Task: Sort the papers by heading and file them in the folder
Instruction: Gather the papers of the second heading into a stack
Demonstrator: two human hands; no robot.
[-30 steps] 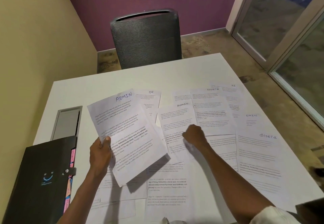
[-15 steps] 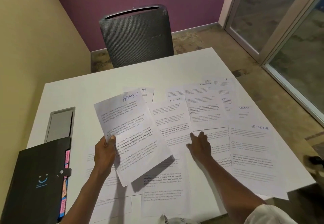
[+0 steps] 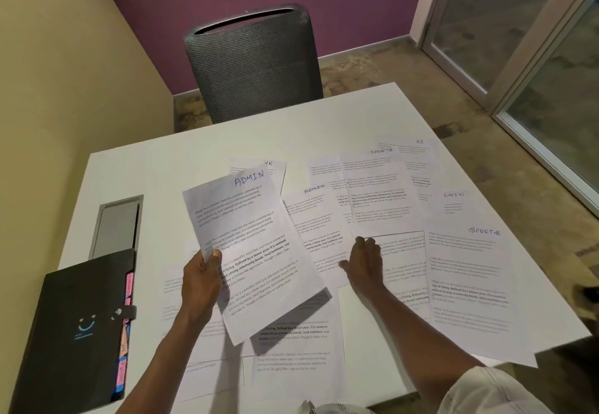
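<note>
My left hand grips a sheet headed ADMIN by its left edge and holds it tilted above the table. My right hand lies flat with straight fingers on the spread papers, its fingertips at the lower edge of a SPORTS sheet. Just left of that hand lies a second ADMIN sheet. Further sheets headed HR, ADMIN and SPORTS overlap across the white table. A black expanding folder with coloured tabs lies shut at the near left corner.
A grey mesh chair stands at the table's far side. A grey cable hatch is set into the table beyond the folder. A yellow wall runs along the left, and glass doors along the right.
My right hand has uncurled from a fist on the middle ADMIN sheet and slid right, now lying flat below the SPORTS sheet. My left hand still holds its ADMIN sheet.
</note>
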